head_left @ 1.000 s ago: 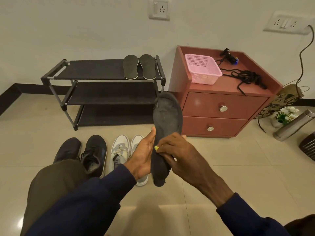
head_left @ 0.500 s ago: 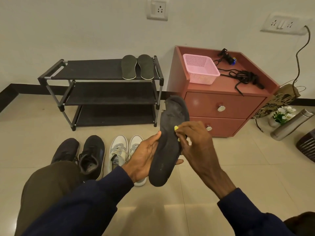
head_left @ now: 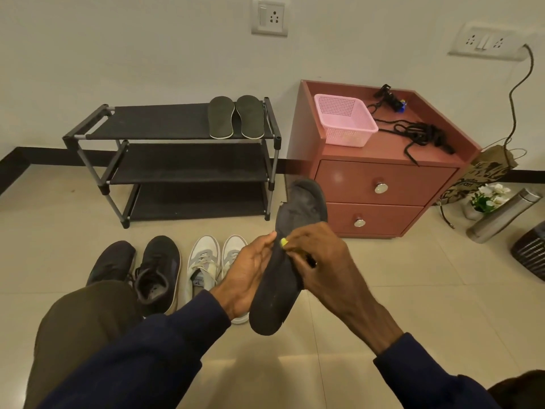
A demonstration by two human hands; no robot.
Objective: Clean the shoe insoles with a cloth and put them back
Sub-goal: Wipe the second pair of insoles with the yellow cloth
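Insole (head_left: 275, 293): dark, thin and light. It looks soft and bendy, so it may flop if held by one end.
Where to hold: around the middle with a palm behind it, not by the toe tip.
Right hand (head_left: 321, 261): the fingers are bunched together. The tips pinch a small yellow bit (head_left: 283, 242) and press it on the insole's middle. I cannot tell what the bit is.
Left hand (head_left: 247, 276): the fingers go behind the insole, out of sight. The thumb lies on its left edge, so this hand holds it up.
Where the insole is: in the air in the middle of the frame, between both hands, toe end up and heel end down.
Lower left: white shoes (head_left: 212, 267) and black shoes (head_left: 156, 270) stand on the floor, near the left hand.
Upper left: two more insoles (head_left: 236, 116) lie flat on the top shelf of the shoe rack (head_left: 177, 163).
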